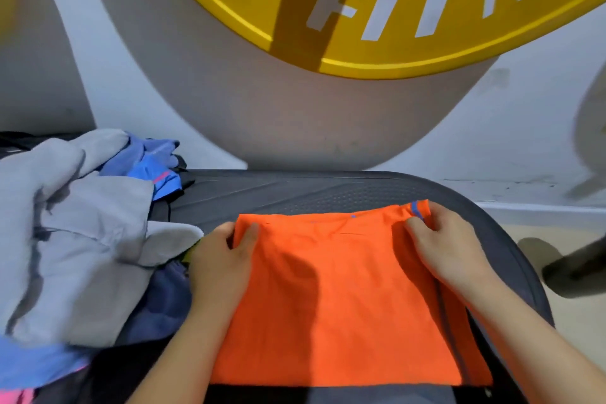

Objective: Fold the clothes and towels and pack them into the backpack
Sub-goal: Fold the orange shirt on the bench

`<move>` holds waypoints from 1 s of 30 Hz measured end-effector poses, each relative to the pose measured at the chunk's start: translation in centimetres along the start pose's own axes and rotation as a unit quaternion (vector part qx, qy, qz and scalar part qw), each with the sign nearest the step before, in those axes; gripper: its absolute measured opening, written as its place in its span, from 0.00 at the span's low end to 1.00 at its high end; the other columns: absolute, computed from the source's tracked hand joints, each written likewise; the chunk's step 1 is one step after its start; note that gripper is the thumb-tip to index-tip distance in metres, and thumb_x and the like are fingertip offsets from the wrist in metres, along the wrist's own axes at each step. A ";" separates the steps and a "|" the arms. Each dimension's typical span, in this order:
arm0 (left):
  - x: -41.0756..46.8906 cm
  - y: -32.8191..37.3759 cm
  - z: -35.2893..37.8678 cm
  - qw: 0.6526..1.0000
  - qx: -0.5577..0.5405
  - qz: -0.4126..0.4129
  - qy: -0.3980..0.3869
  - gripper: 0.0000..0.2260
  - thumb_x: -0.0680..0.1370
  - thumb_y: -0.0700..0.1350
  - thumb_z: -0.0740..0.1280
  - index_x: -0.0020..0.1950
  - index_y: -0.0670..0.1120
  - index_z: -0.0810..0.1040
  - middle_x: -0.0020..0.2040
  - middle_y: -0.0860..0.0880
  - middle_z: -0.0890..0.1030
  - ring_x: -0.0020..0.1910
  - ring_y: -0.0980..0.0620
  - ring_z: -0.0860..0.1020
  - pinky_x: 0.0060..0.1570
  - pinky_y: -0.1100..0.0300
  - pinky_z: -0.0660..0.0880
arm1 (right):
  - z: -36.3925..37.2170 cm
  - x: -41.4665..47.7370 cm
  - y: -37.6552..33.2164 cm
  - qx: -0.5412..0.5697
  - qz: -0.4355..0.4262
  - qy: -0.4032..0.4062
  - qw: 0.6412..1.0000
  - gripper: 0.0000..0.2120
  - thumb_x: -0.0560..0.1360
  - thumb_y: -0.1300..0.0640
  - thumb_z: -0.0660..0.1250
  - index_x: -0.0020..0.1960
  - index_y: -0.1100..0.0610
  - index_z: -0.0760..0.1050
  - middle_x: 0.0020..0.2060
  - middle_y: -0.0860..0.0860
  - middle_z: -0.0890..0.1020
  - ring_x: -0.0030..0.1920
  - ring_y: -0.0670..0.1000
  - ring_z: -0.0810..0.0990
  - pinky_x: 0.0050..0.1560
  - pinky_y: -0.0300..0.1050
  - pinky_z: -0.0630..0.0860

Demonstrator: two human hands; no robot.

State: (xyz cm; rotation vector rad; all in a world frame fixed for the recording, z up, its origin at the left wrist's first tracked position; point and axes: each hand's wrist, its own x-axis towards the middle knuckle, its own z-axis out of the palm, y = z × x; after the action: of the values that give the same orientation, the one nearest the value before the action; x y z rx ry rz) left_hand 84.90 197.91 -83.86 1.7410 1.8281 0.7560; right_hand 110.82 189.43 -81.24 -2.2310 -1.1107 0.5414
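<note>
An orange garment (341, 298) lies flat as a rough rectangle on a dark grey padded bench (295, 197). My left hand (223, 259) pinches its far left corner, thumb on top of the cloth. My right hand (449, 243) grips the far right corner, where a blue stripe shows at the hem. To the left lies a heap of unfolded laundry: a light grey towel or sweatshirt (72, 233) on top, a blue garment (154, 161) behind it and a dark navy piece (164, 302) under it. I see no backpack that I can clearly make out.
A white and grey wall with a large yellow sign (393, 10) rises just behind the bench. Pale floor (574, 321) shows to the right of the bench's rounded edge, with a dark shape (577, 269) on it. Black straps (19, 138) lie at the far left.
</note>
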 end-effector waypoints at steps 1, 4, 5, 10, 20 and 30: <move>0.2 -0.1 0.2 1.000 -0.007 -0.003 0.016 0.17 0.79 0.54 0.63 0.36 0.44 0.74 0.31 0.48 0.76 0.36 0.45 0.74 0.35 0.54 0.62 | 0.1 0.0 0.0 -0.006 -0.003 0.001 1.000 0.06 0.77 0.57 0.60 0.48 0.54 0.75 0.40 0.46 0.79 0.46 0.53 0.77 0.39 0.44 0.65; 0.4 -0.4 0.4 0.998 -0.039 -0.001 0.053 0.20 0.80 0.54 0.62 0.31 0.47 0.67 0.27 0.51 0.70 0.32 0.46 0.70 0.35 0.53 0.60 | 0.5 0.0 0.2 -0.045 -0.046 0.018 0.998 0.11 0.80 0.53 0.57 0.61 0.53 0.72 0.47 0.54 0.82 0.52 0.60 0.79 0.45 0.48 0.69; 0.5 -0.5 0.4 0.997 -0.038 0.005 0.060 0.20 0.80 0.53 0.62 0.31 0.47 0.65 0.27 0.51 0.69 0.32 0.46 0.69 0.34 0.53 0.60 | 0.7 0.1 0.2 -0.071 -0.061 0.023 0.995 0.11 0.81 0.52 0.56 0.61 0.53 0.70 0.46 0.56 0.82 0.51 0.62 0.79 0.43 0.50 0.69; 1.1 -0.7 1.1 0.996 0.060 0.020 0.060 0.18 0.80 0.54 0.58 0.36 0.44 0.70 0.35 0.42 0.78 0.39 0.39 0.76 0.37 0.52 0.68 | 2.1 0.4 0.2 -0.194 -0.064 0.032 0.978 0.09 0.82 0.50 0.50 0.52 0.55 0.65 0.44 0.59 0.81 0.45 0.63 0.79 0.36 0.50 0.63; -0.5 1.4 -0.3 0.970 0.171 0.131 0.111 0.14 0.77 0.42 0.64 0.62 0.48 0.74 0.50 0.42 0.76 0.47 0.39 0.75 0.41 0.47 0.73 | 2.2 -0.3 -1.0 -0.210 -0.020 0.066 0.975 0.12 0.79 0.49 0.55 0.57 0.55 0.68 0.48 0.57 0.81 0.48 0.63 0.79 0.39 0.49 0.65; -4.3 0.2 4.3 0.907 0.286 0.289 -0.112 0.26 0.77 0.59 0.52 0.72 0.52 0.68 0.76 0.46 0.63 0.75 0.46 0.62 0.67 0.38 0.62 | 6.1 -4.1 -3.0 -0.208 -0.300 -0.005 0.931 0.26 0.76 0.49 0.55 0.74 0.50 0.64 0.74 0.54 0.66 0.75 0.56 0.62 0.67 0.57 0.67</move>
State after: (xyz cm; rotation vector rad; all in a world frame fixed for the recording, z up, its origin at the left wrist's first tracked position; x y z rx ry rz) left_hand 88.22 193.84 -86.89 2.6887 1.4579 0.1862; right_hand 103.23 189.44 -83.44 -2.0438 -1.9539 0.0569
